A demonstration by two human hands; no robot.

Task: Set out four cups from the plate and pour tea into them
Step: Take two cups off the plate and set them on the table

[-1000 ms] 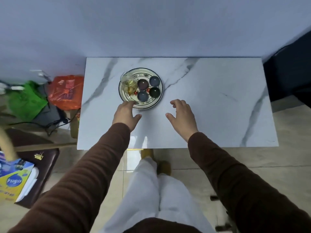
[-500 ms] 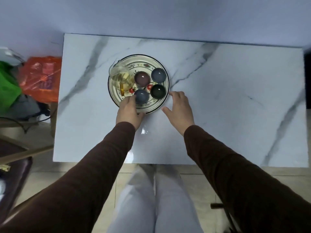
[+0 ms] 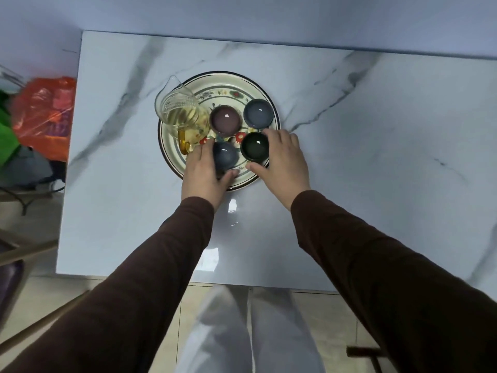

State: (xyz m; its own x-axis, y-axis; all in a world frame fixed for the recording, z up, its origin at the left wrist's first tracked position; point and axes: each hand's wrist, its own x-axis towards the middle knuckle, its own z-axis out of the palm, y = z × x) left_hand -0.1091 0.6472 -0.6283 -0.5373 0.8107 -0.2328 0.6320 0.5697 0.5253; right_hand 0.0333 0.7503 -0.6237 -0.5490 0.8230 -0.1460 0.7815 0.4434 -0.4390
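Observation:
A flowered plate (image 3: 234, 86) lies on the white marble table (image 3: 349, 162). On it stand a glass pitcher of yellow tea (image 3: 181, 114) at the left, a purple cup (image 3: 225, 120), a light blue cup (image 3: 258, 113), a dark blue cup (image 3: 225, 155) and a dark green cup (image 3: 255, 146). My left hand (image 3: 203, 176) wraps around the dark blue cup, fingers on its left side and thumb at its near edge. My right hand (image 3: 285, 160) curls around the dark green cup, fingers on its right rim and thumb at its near side. All cups still rest on the plate.
An orange plastic bag (image 3: 44, 114) and a green bag (image 3: 6, 138) sit on the floor left of the table. The wall runs close behind the table's far edge. My white-trousered legs (image 3: 242, 332) are below the near edge.
Both hands have moved forward from the bare table onto the plate; the left hand has closed around the dark blue cup and the right around the dark green cup. The camera has come closer.

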